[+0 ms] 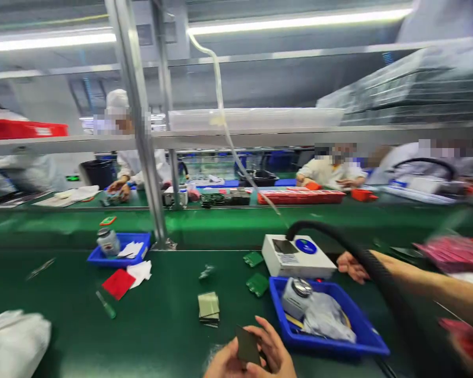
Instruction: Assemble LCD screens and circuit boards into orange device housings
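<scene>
At the bottom middle, a dark flat rectangular plate (pixel 247 345) is tilted up between my two hands. My left hand (pixel 224 361) pinches its left edge. My right hand (pixel 274 350) grips its lower right side, with some fingers raised and parted behind it. Just beyond lies a small stack of greyish-beige square pieces (pixel 208 307). Two green circuit boards (pixel 257 284) rest farther back, and a small crumpled clear scrap (pixel 206 271) is to their left.
Right of my hands stands a blue tray (pixel 331 344) with a metal-capped bottle and a plastic bag. Behind it, a black hose (pixel 339 242) arches over a white box (pixel 295 257). A co-worker's arm (pixel 413 273) reaches in from the right. A metal post (pixel 142 126) rises at left.
</scene>
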The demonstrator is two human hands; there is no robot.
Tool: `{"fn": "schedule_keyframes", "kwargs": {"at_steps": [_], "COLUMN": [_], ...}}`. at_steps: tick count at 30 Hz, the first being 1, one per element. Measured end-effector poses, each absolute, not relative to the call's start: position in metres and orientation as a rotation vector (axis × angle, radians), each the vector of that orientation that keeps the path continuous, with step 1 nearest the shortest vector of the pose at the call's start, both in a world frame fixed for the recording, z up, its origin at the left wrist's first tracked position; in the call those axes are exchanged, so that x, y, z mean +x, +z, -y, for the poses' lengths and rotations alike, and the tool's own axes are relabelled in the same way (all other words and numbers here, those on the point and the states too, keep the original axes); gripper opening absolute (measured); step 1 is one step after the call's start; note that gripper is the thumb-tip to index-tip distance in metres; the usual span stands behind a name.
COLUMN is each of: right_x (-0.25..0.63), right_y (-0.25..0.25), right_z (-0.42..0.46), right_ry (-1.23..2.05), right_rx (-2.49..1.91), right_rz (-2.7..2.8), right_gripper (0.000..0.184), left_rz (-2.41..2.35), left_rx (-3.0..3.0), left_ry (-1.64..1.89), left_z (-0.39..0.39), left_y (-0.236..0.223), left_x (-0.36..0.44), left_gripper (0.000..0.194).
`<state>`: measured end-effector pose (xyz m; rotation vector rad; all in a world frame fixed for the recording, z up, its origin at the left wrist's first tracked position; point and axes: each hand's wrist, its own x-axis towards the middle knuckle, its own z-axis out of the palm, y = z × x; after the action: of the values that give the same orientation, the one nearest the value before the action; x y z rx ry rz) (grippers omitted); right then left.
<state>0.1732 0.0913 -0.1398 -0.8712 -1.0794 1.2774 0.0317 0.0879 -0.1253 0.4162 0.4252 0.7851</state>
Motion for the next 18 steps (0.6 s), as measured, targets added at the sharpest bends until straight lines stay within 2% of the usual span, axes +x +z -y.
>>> {"fn": "schedule_keyframes", "kwargs": {"at_steps": [8, 11, 15, 18], "right_x": [0.170, 0.170, 0.169, 0.171], "right_y": [-0.112, -0.109, -0.113, -0.115], "right_z": [-0.095, -0.095, -0.082, -0.076], "right_ry": [1.308, 1.339, 1.505, 1.641], "right_rx": [-0.792, -0.805, -0.894, -0.994], "right_rz": [1.008, 0.908, 0.762, 0.677], "right_gripper": [0.077, 0.073, 0.056, 0.056], "left_rz": [-0.410, -0.395, -0.421, -0.479], "left_rx": [0.296, 0.264, 0.181, 0.152], "left_ry": [0.661, 0.659, 0.674, 0.590], "left_z": [-0.097, -0.092, -0.079, -0.081], "left_y": [-0.108, -0.100, -0.094, -0.095], "left_x": [0.028, 0.030, 0.035, 0.031], "left_gripper": [0.037, 0.039, 0.046, 0.049]}}
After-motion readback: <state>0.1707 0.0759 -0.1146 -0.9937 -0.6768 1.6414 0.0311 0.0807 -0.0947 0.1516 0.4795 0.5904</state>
